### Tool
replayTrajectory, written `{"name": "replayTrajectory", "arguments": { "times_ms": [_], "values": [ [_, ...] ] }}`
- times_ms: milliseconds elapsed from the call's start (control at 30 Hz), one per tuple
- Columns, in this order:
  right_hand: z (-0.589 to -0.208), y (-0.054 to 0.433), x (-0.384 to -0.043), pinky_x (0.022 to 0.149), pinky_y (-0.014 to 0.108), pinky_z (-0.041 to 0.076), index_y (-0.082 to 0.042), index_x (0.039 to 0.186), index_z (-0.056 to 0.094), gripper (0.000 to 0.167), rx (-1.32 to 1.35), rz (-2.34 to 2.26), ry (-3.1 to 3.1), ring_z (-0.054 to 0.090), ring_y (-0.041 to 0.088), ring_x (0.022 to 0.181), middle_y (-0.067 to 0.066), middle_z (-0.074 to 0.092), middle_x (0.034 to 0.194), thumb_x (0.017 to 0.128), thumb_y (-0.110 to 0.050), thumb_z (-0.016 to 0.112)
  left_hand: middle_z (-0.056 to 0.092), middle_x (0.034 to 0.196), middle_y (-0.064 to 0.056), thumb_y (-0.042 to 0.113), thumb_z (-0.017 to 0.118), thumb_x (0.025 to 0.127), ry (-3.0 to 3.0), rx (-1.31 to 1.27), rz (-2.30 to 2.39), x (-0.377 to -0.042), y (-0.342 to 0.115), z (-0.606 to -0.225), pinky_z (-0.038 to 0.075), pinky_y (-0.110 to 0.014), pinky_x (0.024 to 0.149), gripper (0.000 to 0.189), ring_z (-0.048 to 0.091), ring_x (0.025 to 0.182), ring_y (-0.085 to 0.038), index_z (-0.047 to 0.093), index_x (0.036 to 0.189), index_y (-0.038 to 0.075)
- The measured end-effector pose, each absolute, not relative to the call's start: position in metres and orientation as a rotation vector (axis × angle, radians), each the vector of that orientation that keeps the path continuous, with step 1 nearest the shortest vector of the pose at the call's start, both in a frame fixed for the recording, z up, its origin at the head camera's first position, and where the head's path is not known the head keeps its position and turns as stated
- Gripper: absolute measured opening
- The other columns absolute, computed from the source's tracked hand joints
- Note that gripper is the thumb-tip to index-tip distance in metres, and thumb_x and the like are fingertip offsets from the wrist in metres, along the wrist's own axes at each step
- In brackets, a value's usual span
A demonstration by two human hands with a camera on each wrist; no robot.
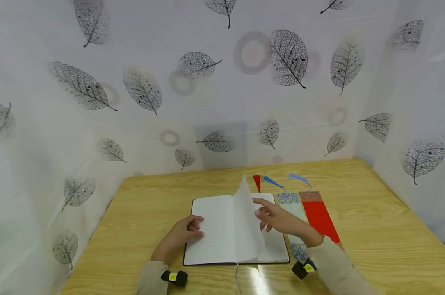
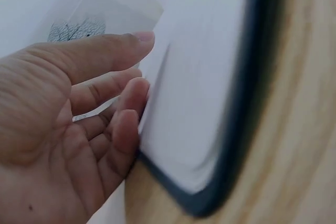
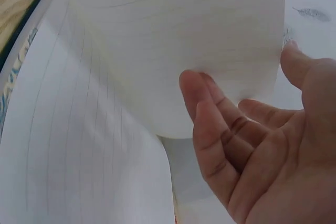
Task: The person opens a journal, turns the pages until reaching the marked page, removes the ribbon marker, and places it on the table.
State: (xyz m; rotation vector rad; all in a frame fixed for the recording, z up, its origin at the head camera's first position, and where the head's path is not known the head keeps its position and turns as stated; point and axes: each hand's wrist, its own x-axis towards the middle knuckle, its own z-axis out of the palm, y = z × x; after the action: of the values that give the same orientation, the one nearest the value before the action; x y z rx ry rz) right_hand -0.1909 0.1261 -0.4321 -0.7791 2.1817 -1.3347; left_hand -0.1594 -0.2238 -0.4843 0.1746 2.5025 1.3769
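Note:
An open notebook (image 1: 214,229) with lined pages and a dark cover lies on the table. One loose-standing page (image 1: 247,233) rises from its middle, bowed between the two halves. My right hand (image 1: 279,218) is over the right half, its relaxed fingers (image 3: 210,140) spread close against the raised page's right side. Its thumb is near that page's outer edge in the right wrist view. At the notebook's left edge rests my left hand (image 1: 181,234), fingers loosely bent, with the thumb (image 2: 126,51) apart from the other fingertips.
Right of the notebook lie a pale bookmark (image 1: 296,211) with blue patterned ends and a red bookmark (image 1: 320,217). Blue, lilac and red tassels (image 1: 257,182) are behind them. A thin ribbon (image 1: 238,278) hangs from the notebook's near edge. Leaf-print curtains (image 1: 222,98) surround the wooden table (image 1: 141,217).

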Motion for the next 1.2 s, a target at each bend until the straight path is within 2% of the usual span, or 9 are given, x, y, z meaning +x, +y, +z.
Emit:
{"name": "replayTrajectory", "arguments": {
  "times_ms": [267,567,733,900,1200],
  "values": [
    [-0.432,0.113,-0.186,0.066,0.028,0.052,-0.002,0.151,0.023,0.064,-0.767,-1.356,2.192,0.066,0.019,0.08,0.019,0.057,0.11,0.102,-0.037,0.045,0.058,0.097,-0.007,0.018,0.072,0.087,2.489,0.139,1.392,-0.159,-0.237,-0.48,0.046,-0.023,0.067,0.046,0.051,0.083,-0.016,0.055,0.128,0.003],
    [-0.441,0.093,-0.183,0.065,0.029,0.052,-0.006,0.151,0.024,0.065,-0.805,-1.313,2.173,0.066,0.019,0.078,0.017,0.061,0.108,0.101,-0.038,0.048,0.06,0.104,-0.011,0.018,0.07,0.088,2.515,0.074,1.422,-0.158,-0.251,-0.474,0.052,-0.028,0.066,0.05,0.057,0.085,-0.016,0.052,0.133,0.004],
    [-0.449,0.081,-0.183,0.065,0.029,0.052,-0.007,0.151,0.027,0.065,-0.8,-1.298,2.173,0.065,0.017,0.076,0.011,0.062,0.103,0.1,-0.04,0.05,0.06,0.109,-0.014,0.023,0.071,0.088,2.528,0.039,1.458,-0.157,-0.258,-0.469,0.052,-0.031,0.067,0.055,0.06,0.085,-0.017,0.05,0.136,0.007],
    [-0.457,0.069,-0.182,0.063,0.028,0.051,-0.006,0.149,0.03,0.063,-0.802,-1.265,2.196,0.064,0.016,0.072,0.007,0.063,0.1,0.098,-0.035,0.054,0.061,0.11,-0.015,0.023,0.07,0.089,2.539,0.053,1.477,-0.157,-0.259,-0.465,0.051,-0.032,0.067,0.058,0.06,0.085,-0.016,0.047,0.138,0.004],
    [-0.466,0.049,-0.178,0.06,0.025,0.046,-0.005,0.147,0.035,0.066,-0.791,-1.145,2.309,0.057,0.009,0.066,0.0,0.062,0.092,0.092,-0.027,0.065,0.061,0.108,-0.013,0.017,0.068,0.09,2.593,0.014,1.514,-0.156,-0.256,-0.46,0.052,-0.031,0.07,0.05,0.059,0.089,-0.016,0.051,0.135,0.003]
  ]
}}
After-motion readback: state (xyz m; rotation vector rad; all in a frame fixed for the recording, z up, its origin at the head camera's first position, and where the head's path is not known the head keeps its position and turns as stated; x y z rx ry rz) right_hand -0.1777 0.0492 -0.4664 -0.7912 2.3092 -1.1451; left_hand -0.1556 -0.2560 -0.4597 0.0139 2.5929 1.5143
